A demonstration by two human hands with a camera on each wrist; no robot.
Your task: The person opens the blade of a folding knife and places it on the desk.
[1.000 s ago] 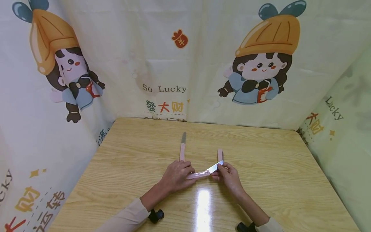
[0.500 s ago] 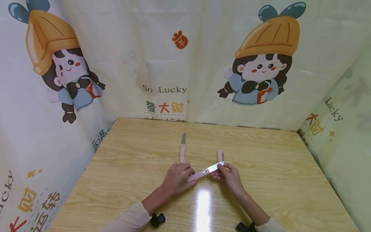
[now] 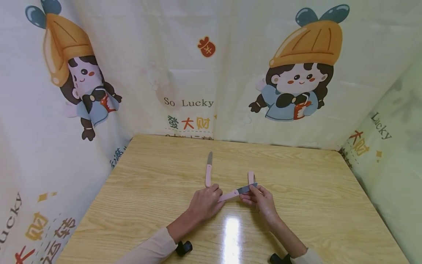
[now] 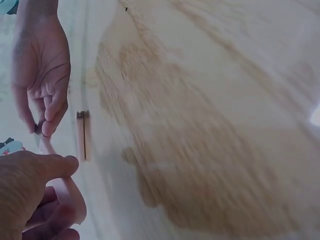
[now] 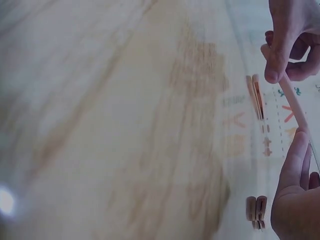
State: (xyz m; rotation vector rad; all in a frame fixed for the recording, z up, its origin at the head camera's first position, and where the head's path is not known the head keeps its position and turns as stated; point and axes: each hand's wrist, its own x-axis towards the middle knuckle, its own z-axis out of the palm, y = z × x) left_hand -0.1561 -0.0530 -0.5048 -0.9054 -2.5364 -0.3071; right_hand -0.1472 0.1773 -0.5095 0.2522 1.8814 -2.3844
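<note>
A folding knife with a pink handle (image 3: 229, 195) is held between both hands above the table, its blade (image 3: 244, 189) swung out. My left hand (image 3: 206, 201) grips the handle's end; in the left wrist view the fingers curl round the handle (image 4: 74, 200). My right hand (image 3: 265, 205) pinches the blade near its tip between thumb and fingers. Just beyond the left hand lies a second pink folding knife (image 3: 208, 174), blade out and pointing away. A third folding knife (image 3: 251, 177), folded, lies behind the right hand, partly hidden by the held blade.
The wooden table (image 3: 296, 176) is bounded at the back and sides by a cream printed curtain (image 3: 237, 80). A bright light reflection (image 3: 232, 238) shows on the tabletop near the front. Black devices (image 3: 183, 248) are strapped at both wrists.
The held knife has turned, so its blade goes from bright glare to dark grey. Its handle end and my left hand have shifted slightly right. Both table knives stay where they were.
</note>
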